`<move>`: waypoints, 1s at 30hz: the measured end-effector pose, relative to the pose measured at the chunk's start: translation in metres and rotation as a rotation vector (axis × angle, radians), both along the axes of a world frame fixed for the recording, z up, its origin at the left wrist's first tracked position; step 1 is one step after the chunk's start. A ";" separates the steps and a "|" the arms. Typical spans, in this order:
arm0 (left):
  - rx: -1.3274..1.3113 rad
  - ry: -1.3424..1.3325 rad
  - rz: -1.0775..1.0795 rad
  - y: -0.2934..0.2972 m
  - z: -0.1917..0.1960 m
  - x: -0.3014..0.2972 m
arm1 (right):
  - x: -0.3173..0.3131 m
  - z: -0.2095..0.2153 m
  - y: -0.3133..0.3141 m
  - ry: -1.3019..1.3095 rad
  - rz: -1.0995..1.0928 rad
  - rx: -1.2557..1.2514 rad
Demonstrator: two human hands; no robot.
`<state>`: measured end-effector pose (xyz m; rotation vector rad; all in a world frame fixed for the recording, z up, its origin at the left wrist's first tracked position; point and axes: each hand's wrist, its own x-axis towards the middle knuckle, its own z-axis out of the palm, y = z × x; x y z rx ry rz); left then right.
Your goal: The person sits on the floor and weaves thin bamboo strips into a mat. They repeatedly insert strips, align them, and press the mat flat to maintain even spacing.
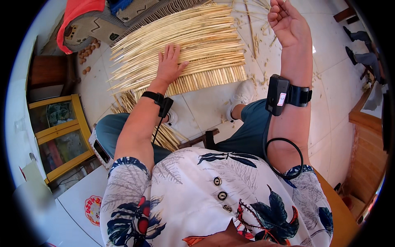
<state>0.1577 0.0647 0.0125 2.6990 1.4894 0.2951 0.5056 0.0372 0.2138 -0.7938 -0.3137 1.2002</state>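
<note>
Spread out before me is a mat of pale straw-coloured stalks (197, 31) laid side by side, with a row of short cut stalk ends along its near edge. My left hand (169, 64) lies flat on the stalks with its fingers stretched and holds nothing. Beyond the mat's right side, my right hand (286, 22) is raised near the top edge of the view, palm turned up. Its fingers curl loosely with the thumb apart, and I see nothing in them. Each forearm wears a black strapped device (279, 95).
Loose stalks (164, 136) lie by my left leg, and cut bits (256, 45) litter the tiles to the right. A patterned sofa (92, 31) stands at the far left, round brown objects (87, 51) beside it. A yellow-framed cabinet (61, 131) is left; another person's legs (364, 49) show far right.
</note>
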 end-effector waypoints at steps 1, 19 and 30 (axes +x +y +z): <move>-0.009 0.021 0.004 0.000 -0.002 0.002 | 0.001 0.000 0.000 0.002 0.007 0.010; 0.006 -0.006 0.006 -0.018 0.000 -0.001 | 0.025 -0.008 0.008 -0.066 0.138 0.101; -0.004 -0.098 -0.023 -0.037 0.016 -0.015 | 0.031 -0.018 0.011 -0.020 0.189 0.105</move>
